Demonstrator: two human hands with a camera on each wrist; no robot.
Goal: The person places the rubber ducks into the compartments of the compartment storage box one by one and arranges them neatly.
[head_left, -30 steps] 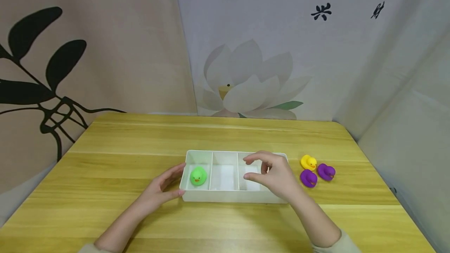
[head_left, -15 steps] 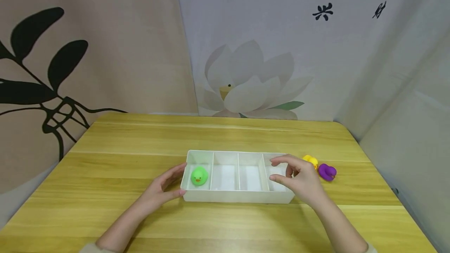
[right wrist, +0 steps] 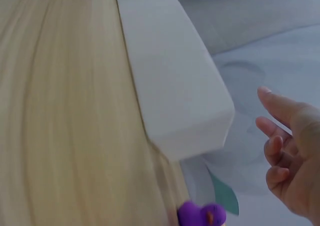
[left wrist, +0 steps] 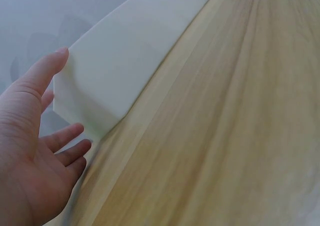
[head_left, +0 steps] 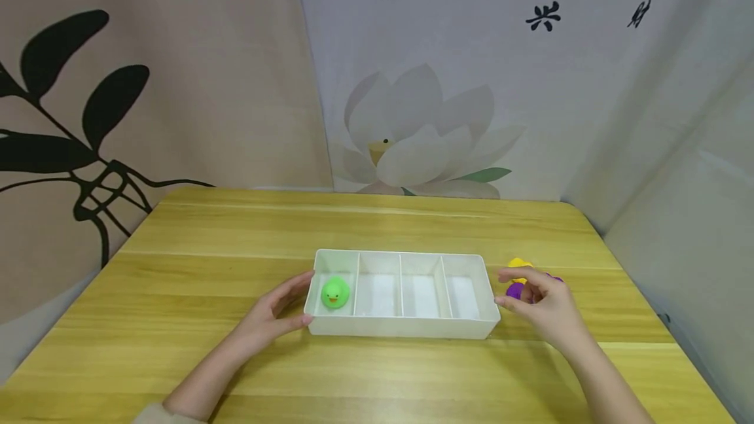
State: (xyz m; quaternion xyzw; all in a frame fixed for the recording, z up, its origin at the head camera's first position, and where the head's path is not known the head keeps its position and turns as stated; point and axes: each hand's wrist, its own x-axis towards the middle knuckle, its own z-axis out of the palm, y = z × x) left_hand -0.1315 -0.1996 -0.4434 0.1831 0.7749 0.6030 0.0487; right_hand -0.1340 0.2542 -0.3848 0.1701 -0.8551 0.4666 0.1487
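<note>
A: Nearest item?
B: Pale left sleeve (head_left: 167, 414) at the bottom edge, over the wood-grain table (head_left: 377, 378).

A: Left hand (head_left: 277, 313)?
B: At the left end of the white tray (head_left: 400, 328). Thumb on the near corner, fingertips at the left rim farther back. Left wrist view: lower fingers loosely extended, apart from the wall. Spread about the end, not clenched.

A: Right hand (head_left: 548, 309)?
B: Just beside the tray's right end. Thumb and forefinger bowed, gap between them; other fingers curled loosely inward. Holds nothing. Right wrist view: hand and tray apart.

A: Tray contents?
B: Four compartments in a row, three dividers. Green toy duck (head_left: 335, 292) in the leftmost, bill toward the near side.

A: Behind the right hand?
B: Purple toy (head_left: 515, 290) right of the tray, partly covered by fingers; yellow toy (head_left: 520, 262) just beyond it. Another purple patch (head_left: 554, 277) past the knuckles; whether it is a separate toy, cannot tell. Right wrist view: a purple toy with an orange bill at the bottom edge.

A: Farthest?
B: Cloth backdrop (head_left: 442, 18) behind the table's far edge. Pale lotus print (head_left: 418, 136) at centre, dark leaf print (head_left: 112, 106) at left, black characters (head_left: 543, 16) upper right.
</note>
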